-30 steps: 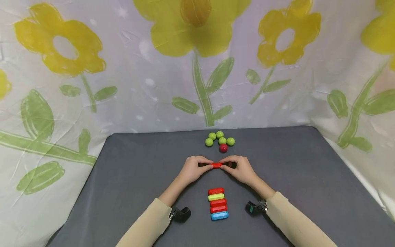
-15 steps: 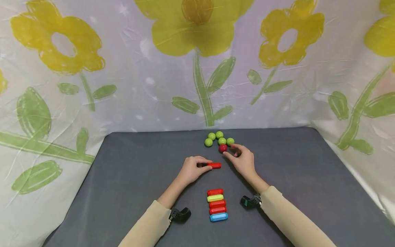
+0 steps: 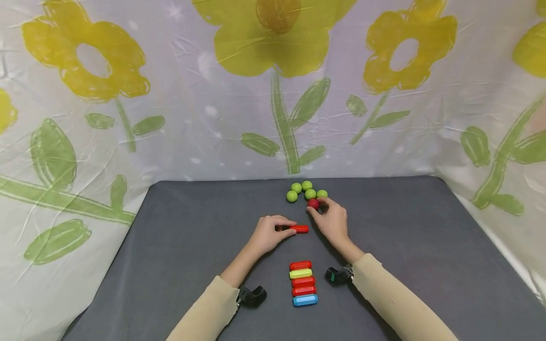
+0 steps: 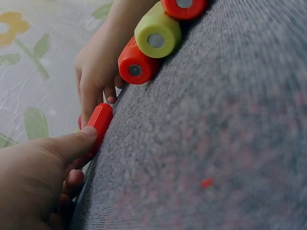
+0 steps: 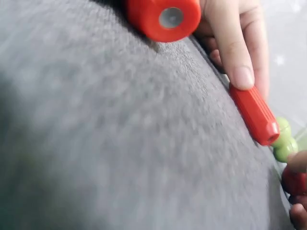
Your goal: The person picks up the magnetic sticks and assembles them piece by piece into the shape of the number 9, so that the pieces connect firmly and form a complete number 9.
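Observation:
My left hand (image 3: 286, 229) pinches the left end of a short red stick (image 3: 300, 229) that lies on the grey table (image 3: 179, 246). The left wrist view shows my thumb (image 4: 72, 143) pressed on that red stick (image 4: 100, 122). A little farther back, my right hand (image 3: 317, 207) pinches a red ball (image 3: 313, 204) between thumb and fingers. The red ball touches a cluster of several green balls (image 3: 306, 190). In the right wrist view the red ball (image 5: 292, 181) sits between my fingertips, with the red stick (image 5: 254, 115) beside it.
A row of sticks lies side by side near me: red (image 3: 300, 265), yellow-green (image 3: 300, 273), two more red (image 3: 303, 286) and blue (image 3: 304, 300). A flower-printed cloth (image 3: 170, 118) walls off the table's back and sides.
My right hand let go of the red stick's right end, moved back to the red ball and closed its fingers round it. The left hand stayed on the stick.

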Motion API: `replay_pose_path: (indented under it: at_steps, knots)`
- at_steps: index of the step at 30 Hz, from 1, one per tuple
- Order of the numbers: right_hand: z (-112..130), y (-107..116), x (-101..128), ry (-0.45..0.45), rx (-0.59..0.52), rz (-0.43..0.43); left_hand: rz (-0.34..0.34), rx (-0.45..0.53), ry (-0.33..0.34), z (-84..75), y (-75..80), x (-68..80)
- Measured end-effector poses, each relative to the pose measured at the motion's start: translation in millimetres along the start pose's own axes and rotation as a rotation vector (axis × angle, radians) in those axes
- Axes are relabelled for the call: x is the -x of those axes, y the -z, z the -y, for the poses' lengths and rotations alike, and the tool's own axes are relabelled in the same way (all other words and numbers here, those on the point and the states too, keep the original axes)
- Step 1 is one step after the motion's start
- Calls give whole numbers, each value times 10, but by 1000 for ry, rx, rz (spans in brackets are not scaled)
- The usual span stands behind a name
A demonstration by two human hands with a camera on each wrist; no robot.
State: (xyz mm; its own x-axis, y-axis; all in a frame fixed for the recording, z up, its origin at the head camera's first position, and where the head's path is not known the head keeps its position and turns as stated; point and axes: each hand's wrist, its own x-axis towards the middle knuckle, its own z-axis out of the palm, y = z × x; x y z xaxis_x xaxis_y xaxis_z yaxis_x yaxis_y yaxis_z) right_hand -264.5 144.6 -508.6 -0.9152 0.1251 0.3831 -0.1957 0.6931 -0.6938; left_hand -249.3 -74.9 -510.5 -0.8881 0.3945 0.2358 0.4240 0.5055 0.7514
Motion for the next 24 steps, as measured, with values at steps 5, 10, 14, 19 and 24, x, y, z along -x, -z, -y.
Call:
replay_pose_path:
  at_steps: [5, 10, 14, 19, 24]
  knots:
    - [-98, 174, 73, 39, -73, 141, 3, 1, 12, -3, -8, 1]
    - [-173, 343, 202, 131, -112, 305, -7, -14, 21, 1, 3, 7]
    - [-189, 389, 279, 205, -117, 342, -16, -12, -2, -4, 19, 12]
    - [-200, 393, 308, 220, -115, 335, -15, -7, -20, -8, 17, 11]
    - [-197, 406, 315, 202, -104, 348, -5, -12, -11, -28, 9, 19]
